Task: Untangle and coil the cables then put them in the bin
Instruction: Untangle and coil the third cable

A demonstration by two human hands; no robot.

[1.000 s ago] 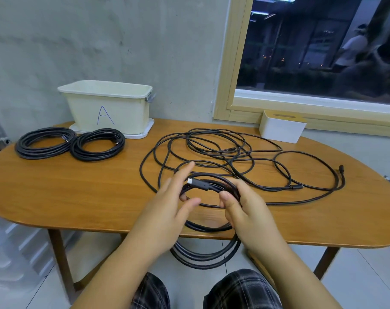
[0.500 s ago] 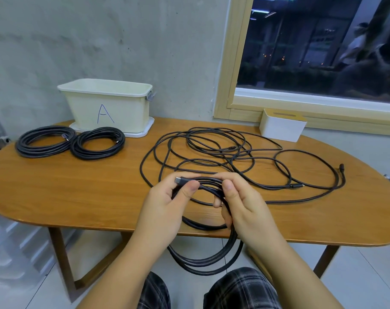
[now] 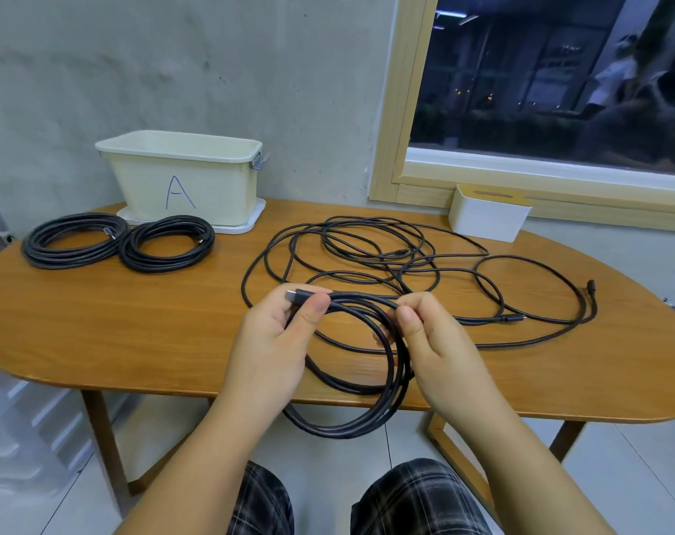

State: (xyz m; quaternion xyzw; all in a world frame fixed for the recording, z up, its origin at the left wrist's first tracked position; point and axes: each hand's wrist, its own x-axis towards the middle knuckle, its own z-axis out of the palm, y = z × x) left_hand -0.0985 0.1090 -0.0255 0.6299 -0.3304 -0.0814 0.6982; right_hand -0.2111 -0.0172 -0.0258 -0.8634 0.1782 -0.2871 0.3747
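Note:
A black cable coil (image 3: 370, 384) hangs over the table's near edge, held in both hands. My left hand (image 3: 278, 341) pinches the coil's plug end (image 3: 301, 295) between thumb and fingers. My right hand (image 3: 428, 334) grips the coil's gathered loops at the top right. Behind them a loose tangle of black cables (image 3: 405, 272) sprawls over the middle and right of the wooden table (image 3: 96, 334). Two finished coils (image 3: 75, 241) (image 3: 166, 243) lie at the back left, in front of the cream bin (image 3: 181, 175) marked "A".
A small white box (image 3: 490, 216) with a wooden lid stands at the back right under the window. The bin sits on a white tray against the grey wall. My knees in plaid cloth show below the table's edge.
My left hand has closed on the plug end and drawn it leftward along the coil. My right hand has kept its grip on the loops; the coil hangs a little lower.

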